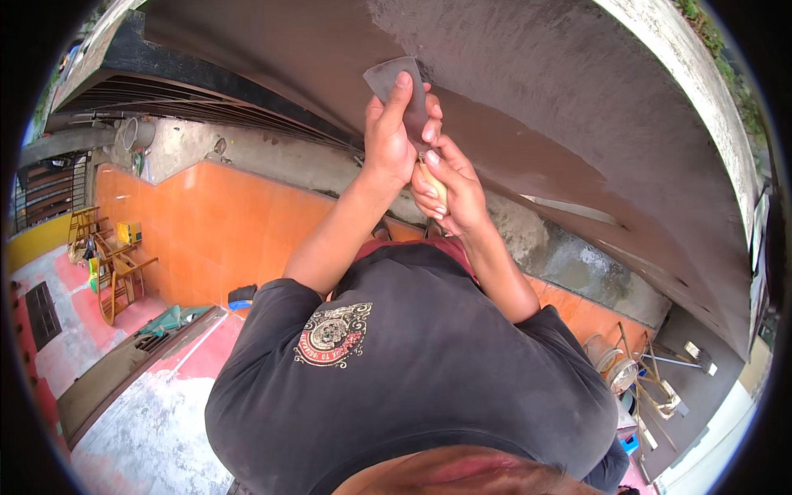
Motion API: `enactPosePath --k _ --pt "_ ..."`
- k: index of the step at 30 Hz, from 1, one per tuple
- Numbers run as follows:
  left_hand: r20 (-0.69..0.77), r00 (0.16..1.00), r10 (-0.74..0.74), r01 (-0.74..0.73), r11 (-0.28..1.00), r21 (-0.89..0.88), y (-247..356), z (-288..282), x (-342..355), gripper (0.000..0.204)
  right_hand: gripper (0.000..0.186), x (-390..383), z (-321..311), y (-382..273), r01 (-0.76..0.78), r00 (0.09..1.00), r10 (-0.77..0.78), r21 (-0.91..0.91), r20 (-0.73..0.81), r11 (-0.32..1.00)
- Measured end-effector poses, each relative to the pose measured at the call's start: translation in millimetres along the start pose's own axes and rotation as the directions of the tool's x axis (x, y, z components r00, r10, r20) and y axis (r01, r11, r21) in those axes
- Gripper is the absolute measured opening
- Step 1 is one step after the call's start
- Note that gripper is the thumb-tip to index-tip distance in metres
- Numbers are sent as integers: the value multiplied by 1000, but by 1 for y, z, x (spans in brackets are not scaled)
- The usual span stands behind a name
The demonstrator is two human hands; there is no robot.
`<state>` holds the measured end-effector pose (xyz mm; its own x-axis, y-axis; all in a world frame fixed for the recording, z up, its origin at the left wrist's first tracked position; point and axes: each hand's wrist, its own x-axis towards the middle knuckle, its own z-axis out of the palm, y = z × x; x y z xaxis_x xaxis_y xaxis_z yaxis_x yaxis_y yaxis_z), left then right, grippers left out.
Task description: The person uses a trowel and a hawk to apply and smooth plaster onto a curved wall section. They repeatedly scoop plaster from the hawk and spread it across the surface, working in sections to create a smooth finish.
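A putty knife with a broad grey metal blade and a pale wooden handle is held between my two hands, in front of a brown-grey coated wall surface. My left hand is closed around the blade, its thumb lying along one face and its fingertips showing at the far edge. Lower down, my right hand wraps the wooden handle, thumb near the blade's neck. Part of the blade and handle is hidden by my fingers. Whether the blade touches the wall cannot be made out.
Orange tiling stretches below my arms beside a rough concrete strip. A black metal frame juts in at upper left. Wooden chairs stand far left. Buckets and wooden poles are at lower right.
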<state>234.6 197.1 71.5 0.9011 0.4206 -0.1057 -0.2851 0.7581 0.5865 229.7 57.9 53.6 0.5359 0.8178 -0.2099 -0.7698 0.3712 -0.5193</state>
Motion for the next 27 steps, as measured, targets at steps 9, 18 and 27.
enactPosePath --k 9,18,27 --pt "-8 1000 -3 4 993 114 8 6 7 42 17 2 4 7 26 1000 -27 53 8 998" --pt "56 998 19 -24 996 91 24 21 8 38 20 12 14 3 77 994 -82 71 78 995" --pt "-99 990 -96 113 975 189 18 14 1 39 29 5 17 10 0 1000 1 100 -7 995"
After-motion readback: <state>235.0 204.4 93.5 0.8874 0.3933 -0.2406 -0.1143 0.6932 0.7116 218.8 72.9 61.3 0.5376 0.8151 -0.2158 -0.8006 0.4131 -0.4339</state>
